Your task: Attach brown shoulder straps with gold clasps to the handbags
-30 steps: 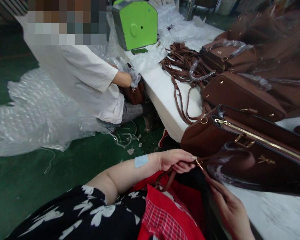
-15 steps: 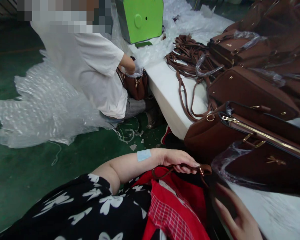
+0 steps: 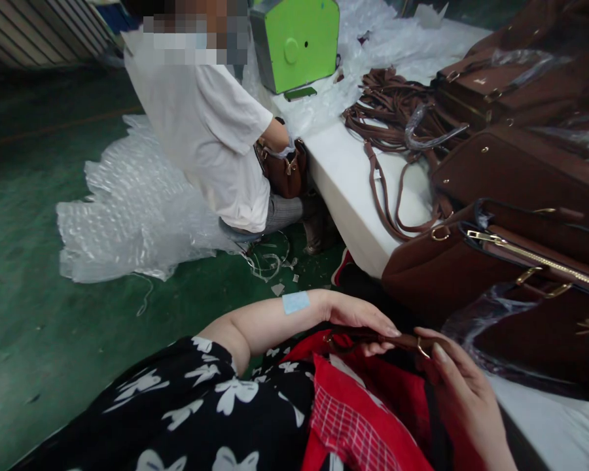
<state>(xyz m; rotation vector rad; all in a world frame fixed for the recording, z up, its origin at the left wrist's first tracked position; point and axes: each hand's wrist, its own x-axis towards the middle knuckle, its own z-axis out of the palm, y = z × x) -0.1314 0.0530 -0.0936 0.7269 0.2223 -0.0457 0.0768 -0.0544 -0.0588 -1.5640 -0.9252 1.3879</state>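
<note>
A brown bag strap (image 3: 406, 340) stretches between my two hands over my lap, with a gold buckle (image 3: 423, 348) near its right end. My left hand (image 3: 360, 315), below a blue patch on the forearm, is closed round the strap. On the buckle side, my right hand (image 3: 464, 386) pinches the strap between thumb and fingers. Just beyond my hands, a brown handbag (image 3: 427, 268) stands on the table with its gold zip showing and its handle wrapped in clear plastic. The strap's far end is hidden by my left hand and lap.
Several brown handbags (image 3: 520, 170) crowd the right of the white table (image 3: 343, 176), beside a heap of brown straps (image 3: 390, 108). A green machine (image 3: 299, 49) stands at the back. A seated co-worker (image 3: 201, 137) handles a brown bag; bubble wrap (image 3: 127, 209) covers the floor behind.
My right hand has come up from below and closed on the strap's buckle end. My left hand keeps its hold. The whole view has swung slightly left.
</note>
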